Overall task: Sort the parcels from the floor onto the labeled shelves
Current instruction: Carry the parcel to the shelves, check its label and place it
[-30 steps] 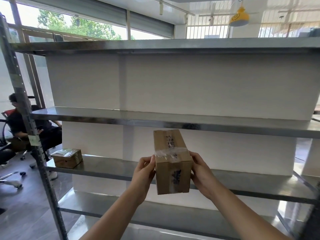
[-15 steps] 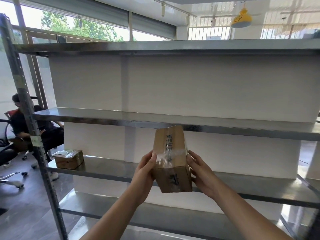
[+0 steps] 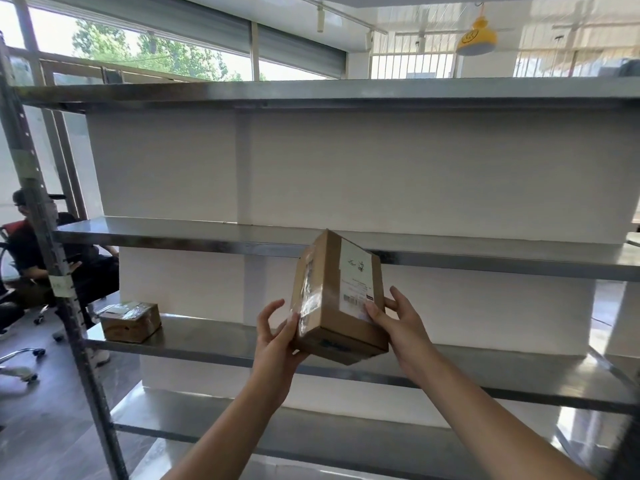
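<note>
Since a second earlier, the brown taped cardboard parcel (image 3: 337,299) had been turned, white label facing out, its print unreadable. It was held before the steel shelves (image 3: 214,237), left hand (image 3: 277,336) and right hand (image 3: 403,322) gripping opposite sides.

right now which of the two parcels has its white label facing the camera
The parcel in both hands, held tilted before the shelves; the parcel on the shelf lies flat at far left.

I face a white wall (image 3: 415,168). To my left, daylight and green trees fill tall windows (image 3: 156,53). A yellow pendant lamp (image 3: 476,38) hangs upper right. A seated person (image 3: 31,251) waits on the grey floor (image 3: 45,427).
</note>
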`<state>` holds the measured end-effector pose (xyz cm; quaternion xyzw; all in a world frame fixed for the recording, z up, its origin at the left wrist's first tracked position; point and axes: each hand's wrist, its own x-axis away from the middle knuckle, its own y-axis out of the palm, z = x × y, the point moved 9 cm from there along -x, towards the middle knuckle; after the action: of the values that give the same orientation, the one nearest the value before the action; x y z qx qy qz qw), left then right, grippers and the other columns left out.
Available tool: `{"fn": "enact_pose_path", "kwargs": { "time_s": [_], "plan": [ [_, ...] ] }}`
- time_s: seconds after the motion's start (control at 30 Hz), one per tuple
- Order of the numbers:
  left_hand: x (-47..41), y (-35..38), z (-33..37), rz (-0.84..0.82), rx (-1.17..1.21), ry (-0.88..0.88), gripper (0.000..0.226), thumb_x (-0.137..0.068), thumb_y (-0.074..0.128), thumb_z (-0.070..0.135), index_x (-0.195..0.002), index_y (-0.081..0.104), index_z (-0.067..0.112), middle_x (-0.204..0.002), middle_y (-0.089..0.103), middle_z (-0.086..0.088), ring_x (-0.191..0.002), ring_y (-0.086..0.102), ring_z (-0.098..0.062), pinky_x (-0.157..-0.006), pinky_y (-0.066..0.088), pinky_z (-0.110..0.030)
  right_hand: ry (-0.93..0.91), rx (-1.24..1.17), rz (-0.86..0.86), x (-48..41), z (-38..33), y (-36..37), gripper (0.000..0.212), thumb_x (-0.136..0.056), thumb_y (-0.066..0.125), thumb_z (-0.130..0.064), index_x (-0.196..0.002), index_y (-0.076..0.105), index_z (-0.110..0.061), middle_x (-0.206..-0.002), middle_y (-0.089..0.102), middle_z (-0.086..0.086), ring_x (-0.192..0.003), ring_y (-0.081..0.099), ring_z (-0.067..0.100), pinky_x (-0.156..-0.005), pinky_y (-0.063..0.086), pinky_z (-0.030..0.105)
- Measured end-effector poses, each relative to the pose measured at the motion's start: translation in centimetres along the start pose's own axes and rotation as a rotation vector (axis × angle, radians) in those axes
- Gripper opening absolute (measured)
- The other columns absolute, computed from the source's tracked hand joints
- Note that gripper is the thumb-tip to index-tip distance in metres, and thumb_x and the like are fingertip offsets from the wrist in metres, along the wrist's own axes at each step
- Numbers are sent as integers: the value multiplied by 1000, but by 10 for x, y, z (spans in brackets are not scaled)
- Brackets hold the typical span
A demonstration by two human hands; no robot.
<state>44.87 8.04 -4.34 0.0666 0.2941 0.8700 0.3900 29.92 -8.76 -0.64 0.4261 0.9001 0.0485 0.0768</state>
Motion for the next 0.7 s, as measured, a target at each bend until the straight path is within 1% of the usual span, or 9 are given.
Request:
{"fn": "enact_pose_path", "kwargs": {
  "time_s": [0.1,0.2,0.3,0.33,0.43,0.53,0.6,0.67,0.7],
  "plan": [
    [0,5,1,-49,-20,-12,32,-96,58,21,-128,61,23,-132,62,-22,-115,66,-41,-83,63,-50,14,-60,-32,-1,-3,3,99,-70,82,-26,-155,31,-28,-142,53,2,-123,56,25,-101,52,46],
    [1,11,0,-105,-28,-19,43,-95,55,36,-136,58,23,-141,58,-17,-125,60,-40,-91,59,-52,52,-153,-92,1,-8,8,107,-64,82,-17,-156,28,-28,-137,57,6,-122,58,28,-94,54,42],
    [2,20,-3,-215,-68,-56,68,-79,75,55,-140,54,32,-147,50,-13,-130,58,-39,-97,56,-51,65,-149,-111,-1,-11,3,120,-64,82,-12,-158,11,-35,-134,58,10,-123,56,31,-99,46,43],
    [2,22,-5,-274,-74,-77,79,-71,84,55,-142,52,35,-148,48,-12,-131,57,-39,-99,55,-51,64,-143,-105,-1,-13,0,124,-64,83,-12,-158,5,-37,-134,58,11,-123,56,31,-100,44,44],
    [5,30,-9,-421,-61,-131,93,-68,94,27,-146,46,40,-150,44,-17,-133,56,-40,-105,51,-50,52,-120,-131,-1,-19,-3,130,-65,83,-16,-156,-7,-40,-129,59,11,-114,61,27,-98,45,41],
    [3,27,-6,-411,-146,-116,88,-75,84,1,-146,47,38,-147,44,-21,-130,57,-42,-104,52,-50,63,-65,-194,-1,-17,-2,131,-67,83,-19,-156,-12,-40,-124,59,7,-109,63,23,-99,45,42],
    [0,25,-3,-402,-165,-92,86,-74,87,4,-145,49,34,-144,48,-22,-130,57,-42,-103,53,-51,71,-52,-250,-1,-14,0,128,-67,84,-24,-155,-7,-43,-123,65,7,-110,65,25,-100,48,45],
    [-3,22,1,-386,-126,-95,87,-69,93,15,-144,52,30,-142,53,-22,-129,59,-40,-100,54,-50,86,-83,-310,-1,-11,2,116,-64,88,-44,-150,11,-51,-125,69,10,-113,67,29,-96,54,48],
    [-4,19,2,-367,-103,-105,87,-67,94,18,-144,53,27,-142,55,-22,-128,60,-38,-99,55,-48,102,-105,-323,-1,-10,2,102,-64,84,-58,-147,25,-50,-125,67,13,-112,67,30,-95,55,49]
  ]
}}
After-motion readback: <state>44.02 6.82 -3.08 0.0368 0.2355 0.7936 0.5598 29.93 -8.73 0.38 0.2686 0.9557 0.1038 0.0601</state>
